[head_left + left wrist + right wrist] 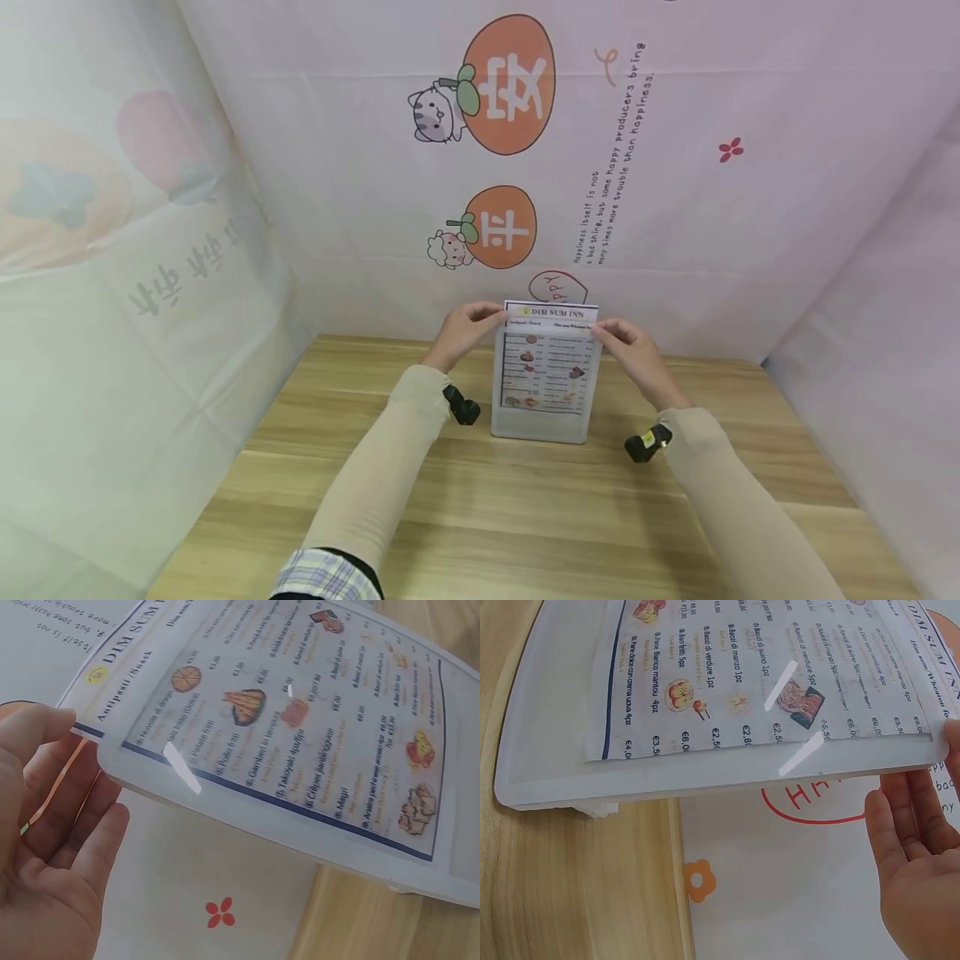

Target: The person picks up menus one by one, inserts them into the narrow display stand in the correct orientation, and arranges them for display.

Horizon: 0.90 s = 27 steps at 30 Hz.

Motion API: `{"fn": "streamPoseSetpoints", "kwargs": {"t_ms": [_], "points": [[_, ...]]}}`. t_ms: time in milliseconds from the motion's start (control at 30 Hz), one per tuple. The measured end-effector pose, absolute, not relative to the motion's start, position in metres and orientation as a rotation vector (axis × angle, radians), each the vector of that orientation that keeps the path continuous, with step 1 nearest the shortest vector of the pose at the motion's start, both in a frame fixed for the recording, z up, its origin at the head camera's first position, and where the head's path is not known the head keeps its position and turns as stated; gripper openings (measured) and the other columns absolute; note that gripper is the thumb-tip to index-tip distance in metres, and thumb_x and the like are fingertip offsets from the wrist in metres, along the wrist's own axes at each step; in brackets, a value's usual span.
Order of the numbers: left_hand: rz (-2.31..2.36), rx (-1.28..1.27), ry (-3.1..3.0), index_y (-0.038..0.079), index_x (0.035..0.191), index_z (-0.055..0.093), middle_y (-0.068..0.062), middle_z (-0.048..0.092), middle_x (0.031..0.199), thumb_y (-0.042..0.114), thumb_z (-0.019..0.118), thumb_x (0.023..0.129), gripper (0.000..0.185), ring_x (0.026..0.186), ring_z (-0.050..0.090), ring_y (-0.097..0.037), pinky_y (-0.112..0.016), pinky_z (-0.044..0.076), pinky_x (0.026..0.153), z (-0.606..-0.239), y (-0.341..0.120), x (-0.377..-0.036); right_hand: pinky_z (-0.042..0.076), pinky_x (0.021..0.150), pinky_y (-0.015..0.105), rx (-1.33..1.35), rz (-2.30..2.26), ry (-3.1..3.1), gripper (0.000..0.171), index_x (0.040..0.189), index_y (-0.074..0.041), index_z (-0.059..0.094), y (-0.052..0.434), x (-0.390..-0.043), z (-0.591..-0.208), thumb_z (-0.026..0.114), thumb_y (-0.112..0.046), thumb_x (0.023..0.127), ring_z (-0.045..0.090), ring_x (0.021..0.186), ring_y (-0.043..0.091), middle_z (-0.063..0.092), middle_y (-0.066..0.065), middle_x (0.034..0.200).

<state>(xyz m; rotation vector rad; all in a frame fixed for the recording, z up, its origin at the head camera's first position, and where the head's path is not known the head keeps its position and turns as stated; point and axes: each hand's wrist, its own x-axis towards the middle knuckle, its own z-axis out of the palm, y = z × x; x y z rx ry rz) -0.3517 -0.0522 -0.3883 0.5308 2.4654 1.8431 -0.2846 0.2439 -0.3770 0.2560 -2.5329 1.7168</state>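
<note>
A printed menu sheet [551,314] headed "DIM SUM INN" stands in a clear acrylic menu stand [542,429] on the wooden table [480,508], with its top strip sticking out above the stand. My left hand [468,327] pinches the sheet's top left corner. In the left wrist view the left hand [52,847] has its thumb at the edge of the menu sheet [300,727] and its fingers behind. My right hand [628,343] grips the stand's top right corner. The right wrist view shows the right hand [919,862] with its fingers behind the menu stand [630,787].
A pale cloth backdrop [637,167] with orange cartoon prints rises just behind the stand and closes in both sides of the table. Small black cameras sit on both wrists [461,408]. Bare wood lies in front of the stand.
</note>
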Motion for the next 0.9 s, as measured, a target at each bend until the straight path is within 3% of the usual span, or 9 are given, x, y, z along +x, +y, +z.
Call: {"fn": "streamPoseSetpoints", "kwargs": {"t_ms": [400,900], "points": [[1.832,0.520,2.489,0.020,0.114,0.074,0.007,0.070,0.114,0.040,0.069,0.096,0.028,0.114,0.059,-0.013,-0.042,0.044,0.104,-0.379,-0.050,-0.352,0.040,0.103,0.045,0.250,1.722,-2.542,0.049,0.128,-0.003,0.058,0.257,-0.308,-0.401,0.056,-0.045,0.102,0.054,0.113,0.027,0.060,0.014,0.124],[1.839,0.544,2.480,0.017,0.116,0.073,0.006,0.070,0.111,0.040,0.069,0.096,0.031,0.109,0.061,-0.013,-0.040,0.046,0.101,-0.380,-0.050,-0.352,0.033,0.111,0.058,0.206,1.701,-2.512,0.057,0.128,-0.005,0.058,0.255,-0.312,-0.384,0.057,-0.054,0.099,0.052,0.123,0.033,0.056,0.013,0.134]]}}
